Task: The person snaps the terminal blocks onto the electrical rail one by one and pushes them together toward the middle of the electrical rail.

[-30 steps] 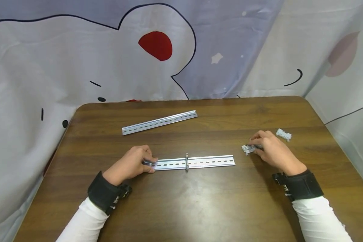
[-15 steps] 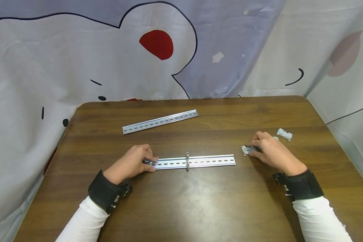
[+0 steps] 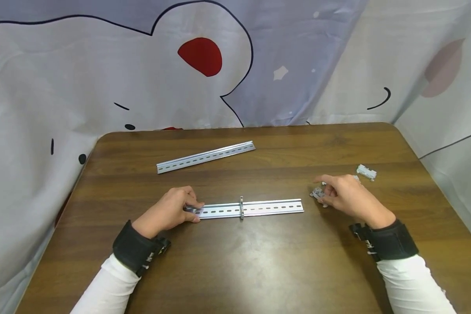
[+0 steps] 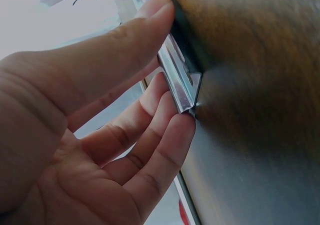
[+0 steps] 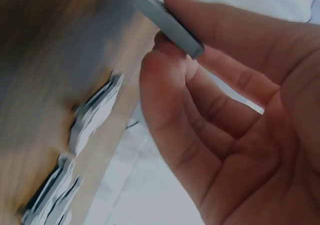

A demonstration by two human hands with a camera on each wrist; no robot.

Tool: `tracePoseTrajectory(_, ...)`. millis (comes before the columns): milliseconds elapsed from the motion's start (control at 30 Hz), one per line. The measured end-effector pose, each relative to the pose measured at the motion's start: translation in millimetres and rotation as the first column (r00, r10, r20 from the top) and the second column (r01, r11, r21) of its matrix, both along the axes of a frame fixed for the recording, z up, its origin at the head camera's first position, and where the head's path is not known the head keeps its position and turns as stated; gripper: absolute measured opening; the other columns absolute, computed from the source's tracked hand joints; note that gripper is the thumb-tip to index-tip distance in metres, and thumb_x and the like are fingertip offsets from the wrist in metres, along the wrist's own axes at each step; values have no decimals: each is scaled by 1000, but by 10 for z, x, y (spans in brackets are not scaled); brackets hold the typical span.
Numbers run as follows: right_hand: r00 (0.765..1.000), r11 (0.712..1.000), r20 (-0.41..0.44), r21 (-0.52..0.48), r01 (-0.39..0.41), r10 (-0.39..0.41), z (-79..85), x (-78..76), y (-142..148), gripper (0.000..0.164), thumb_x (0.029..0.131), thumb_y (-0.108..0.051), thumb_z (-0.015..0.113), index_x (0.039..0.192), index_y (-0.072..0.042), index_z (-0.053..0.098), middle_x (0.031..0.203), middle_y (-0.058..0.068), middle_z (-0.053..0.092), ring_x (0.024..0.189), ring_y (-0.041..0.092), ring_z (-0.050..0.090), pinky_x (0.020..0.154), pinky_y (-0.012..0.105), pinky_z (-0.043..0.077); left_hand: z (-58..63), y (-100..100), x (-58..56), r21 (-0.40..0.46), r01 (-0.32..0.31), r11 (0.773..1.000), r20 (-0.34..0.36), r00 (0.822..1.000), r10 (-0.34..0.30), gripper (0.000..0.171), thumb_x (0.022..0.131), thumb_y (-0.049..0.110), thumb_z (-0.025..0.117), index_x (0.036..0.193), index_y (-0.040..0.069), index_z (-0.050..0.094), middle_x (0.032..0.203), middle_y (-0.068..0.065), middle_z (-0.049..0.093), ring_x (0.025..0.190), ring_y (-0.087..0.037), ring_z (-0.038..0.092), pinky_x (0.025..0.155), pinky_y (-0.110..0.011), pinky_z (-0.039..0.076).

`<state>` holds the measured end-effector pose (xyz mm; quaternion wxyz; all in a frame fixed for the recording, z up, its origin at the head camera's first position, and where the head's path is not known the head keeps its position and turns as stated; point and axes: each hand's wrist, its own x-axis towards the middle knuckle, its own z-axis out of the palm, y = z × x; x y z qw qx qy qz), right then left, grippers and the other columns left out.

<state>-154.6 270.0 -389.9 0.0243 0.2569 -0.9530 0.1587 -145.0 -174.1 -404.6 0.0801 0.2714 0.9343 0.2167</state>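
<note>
A silvery slotted DIN rail (image 3: 272,207) lies across the middle of the table. Its left end is gripped between the thumb and fingers of my left hand (image 3: 168,209); the left wrist view shows that rail end (image 4: 179,82) up close. One thin upright piece (image 3: 241,208) sits crosswise on the rail near its middle. To the right, my right hand (image 3: 347,196) pinches a small grey block, probably a terminal block (image 3: 317,193), just above or on the table. In the right wrist view this block (image 5: 170,25) is seen edge-on between thumb and fingers.
A second slotted rail (image 3: 206,157) lies slanted farther back. Beyond my right hand rests a similar pale block (image 3: 366,172), with others partly hidden by the hand; several blocks (image 5: 95,115) appear in the right wrist view. A printed curtain (image 3: 121,78) hangs behind the table (image 3: 235,270).
The small block in my right hand has turned, and the right index finger has lifted and straightened. My left hand stays on the rail's end.
</note>
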Motion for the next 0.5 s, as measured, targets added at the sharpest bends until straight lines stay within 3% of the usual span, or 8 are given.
tracePoseTrajectory(133, 999, 999, -33, -35, -30, 28, 34, 32, -101, 18, 77, 1, 76, 95, -4, 74, 66, -2, 71, 59, 7, 64, 53, 22, 49, -11, -20, -15, -2, 5, 1000, -3, 1000, -5, 41, 70, 16, 88, 108, 6, 77, 90, -6, 68, 80, -19, 63, 67, -26, 47)
tracePoseTrajectory(267, 1000, 998, 23, -66, 20, -19, 95, 82, -201, 15, 76, -2, 78, 88, -4, 70, 66, -1, 72, 57, 8, 65, 52, 21, 49, -17, -32, -29, 3, 18, 1000, -10, 1000, -18, 40, 70, 16, 88, 108, 6, 78, 90, -6, 68, 80, -19, 63, 67, -26, 47)
tracePoseTrajectory(500, 993, 995, 99, -67, 77, -70, 115, 153, -358, 27, 78, -5, 77, 104, 2, 73, 61, -3, 73, 50, 3, 60, 52, 22, 46, -36, -31, -9, 26, 20, 999, -7, 1000, -19, 39, 70, 14, 88, 106, 4, 78, 87, -6, 67, 79, -20, 63, 66, -25, 47)
